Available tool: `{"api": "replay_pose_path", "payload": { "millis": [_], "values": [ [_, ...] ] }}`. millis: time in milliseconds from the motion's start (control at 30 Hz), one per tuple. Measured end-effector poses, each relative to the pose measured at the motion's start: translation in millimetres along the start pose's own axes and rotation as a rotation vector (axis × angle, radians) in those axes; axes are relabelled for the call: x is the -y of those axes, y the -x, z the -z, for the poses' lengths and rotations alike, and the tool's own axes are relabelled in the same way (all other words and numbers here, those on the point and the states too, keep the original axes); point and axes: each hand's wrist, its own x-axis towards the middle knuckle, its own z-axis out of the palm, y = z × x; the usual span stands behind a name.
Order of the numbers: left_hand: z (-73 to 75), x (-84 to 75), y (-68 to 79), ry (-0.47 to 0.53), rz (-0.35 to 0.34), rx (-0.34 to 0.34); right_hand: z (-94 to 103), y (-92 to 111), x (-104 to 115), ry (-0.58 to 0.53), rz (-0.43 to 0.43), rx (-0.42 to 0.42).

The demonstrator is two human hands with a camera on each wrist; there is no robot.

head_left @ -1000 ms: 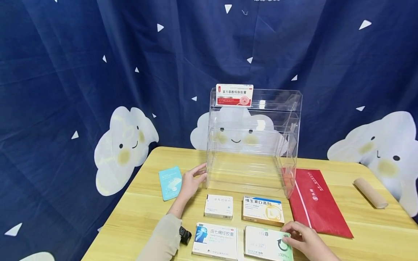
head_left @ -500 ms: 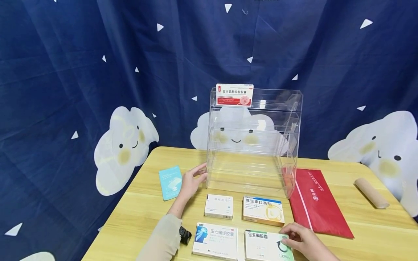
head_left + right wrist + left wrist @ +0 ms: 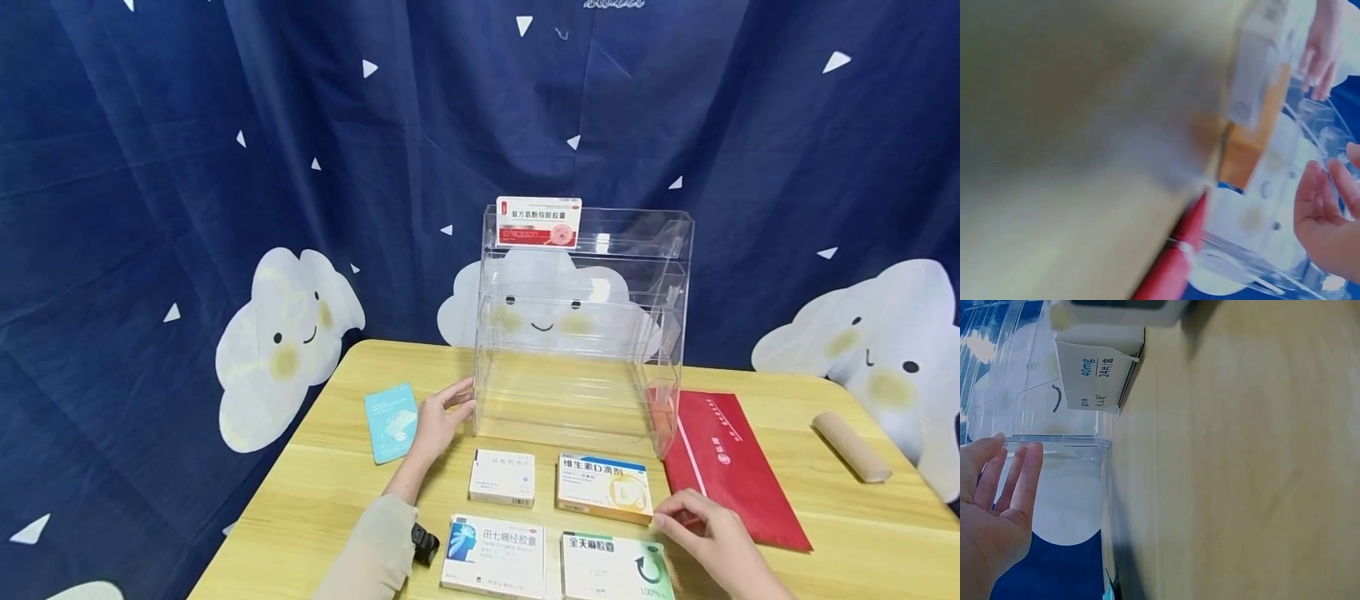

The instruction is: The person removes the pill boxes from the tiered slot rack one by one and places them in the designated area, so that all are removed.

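A clear acrylic display rack [image 3: 585, 429] stands at the back of the table. Against its left side rest the fingertips of my left hand [image 3: 437, 423], fingers fairly straight in the left wrist view. My right hand [image 3: 708, 533] hovers at the right end of the orange-and-white vitamin D box [image 3: 603, 483]; the right wrist view shows its bent fingers [image 3: 1310, 187] holding nothing. Below that lies a green-and-white medicine box [image 3: 615, 567]. To the left are a small white medicine box [image 3: 502, 477] and a blue-and-white one [image 3: 495, 554]. A red-and-white medicine box [image 3: 538, 222] stands in the rack's top tier, at left.
Under the rack's right side and beyond it lies a red envelope [image 3: 731, 475]. A cardboard tube [image 3: 851, 446] is farther right. Left of the left hand is a light-blue packet [image 3: 392, 422]. A dark blue curtain [image 3: 405, 150] hangs behind the table [image 3: 300, 517].
My right hand has let go of the green-and-white medicine box and moved up to the vitamin D box's right end. The green-and-white box now lies flat. My left hand stays at the rack.
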Motion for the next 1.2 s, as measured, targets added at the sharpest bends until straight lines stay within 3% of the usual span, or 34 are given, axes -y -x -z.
{"api": "replay_pose_path", "payload": {
  "millis": [100,200,300,400,700,933,1200],
  "values": [
    [-3.3,13.9,-5.3,0.000,0.004,-0.016,3.6,-6.6,7.7,-0.014,0.241,-0.157],
    [-5.9,27.7,-10.4,-0.005,-0.003,-0.036,7.4,-19.9,15.0,-0.014,0.454,-0.263],
    [-5.6,33.1,-12.2,-0.008,-0.012,-0.044,12.9,-40.2,25.3,-0.022,0.583,-0.321],
    [-4.6,34.3,-11.6,-0.014,-0.020,-0.040,20.0,-66.6,39.5,-0.046,0.659,-0.367],
    [-4.5,34.0,-9.7,-0.006,-0.017,-0.031,46.4,-146.8,91.4,-0.147,0.755,-0.492],
    [-4.7,33.7,-9.1,-0.004,0.015,-0.033,58.1,-186.4,115.5,-0.178,0.703,-0.502],
    [-5.5,34.4,-9.1,-0.003,0.000,-0.036,72.5,-228.3,136.1,-0.166,0.641,-0.556]
  ]
}}
